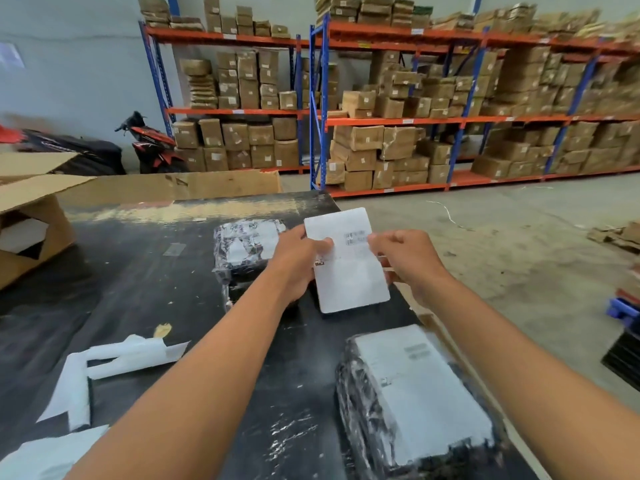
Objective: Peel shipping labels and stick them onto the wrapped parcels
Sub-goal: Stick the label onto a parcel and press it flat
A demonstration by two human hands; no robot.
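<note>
Step in hand, by my read: starting the peel. Shipping label (348, 271) is held up mid-frame above the counter (166, 289), printed face toward the camera. Left grip (298, 263) pinches its left edge, thumb on the face. Right grip (407, 259) pinches the right edge beside the barcode. Both are closed on the sheet.

To do it well:
- Split one corner with a thumbnail and bend the backing away, not the label, so it doesn't curl.
- Peel slowly and keep fingers off the adhesive.
- Land one edge on a flat face of the wrap, then wipe across to push out bubbles.

Counts:
- Label sheets in hand: 1 visible.
- Wrapped parcels on the counter: 2.
  - Far parcel (244, 245) is just left of the held label. It looks unlabelled, but glare on the wrap makes that unclear.
  - Near parcel (415, 396) is at lower right and already labelled.
- Backing scraps (121, 356): 2 lots, one lower left and one in the bottom-left corner.
- Cardboard box (38, 216): 1, open, at the left edge.
</note>
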